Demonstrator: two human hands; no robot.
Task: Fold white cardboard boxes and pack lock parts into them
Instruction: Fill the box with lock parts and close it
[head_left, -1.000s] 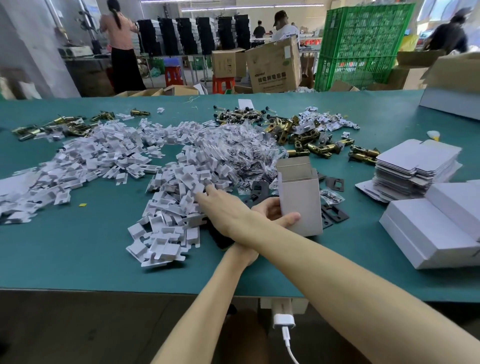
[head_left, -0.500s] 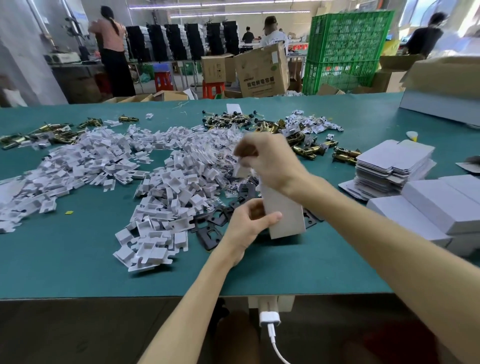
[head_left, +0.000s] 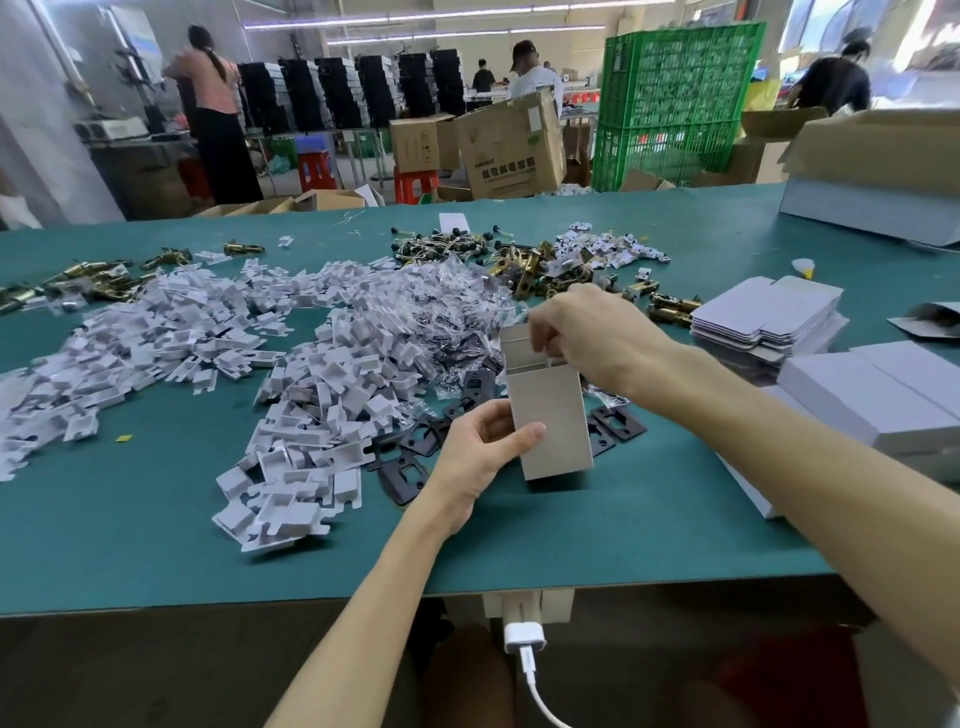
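Right hand (head_left: 597, 338) moved to the box (head_left: 550, 421) mouth at 12 o'clock, seemingly pinching an insert (head_left: 539, 338); left hand (head_left: 483, 447) grips it; forcing risks buckling.

Upright box on the table's near middle, part heaps left and behind, box stacks right.
The box (head_left: 550, 421) stands on the table (head_left: 156, 519); the left hand (head_left: 478, 452) grips its lower left edge and the right hand (head_left: 597, 338) is at its open top. Flat plates (head_left: 415, 452) lie beside it, a heap of inserts (head_left: 311, 415) to their left. Bagged parts (head_left: 441, 312) lie behind, latches (head_left: 524, 265) farther back. Flat blanks (head_left: 769, 317) are stacked right, closed boxes (head_left: 872, 400) before them.
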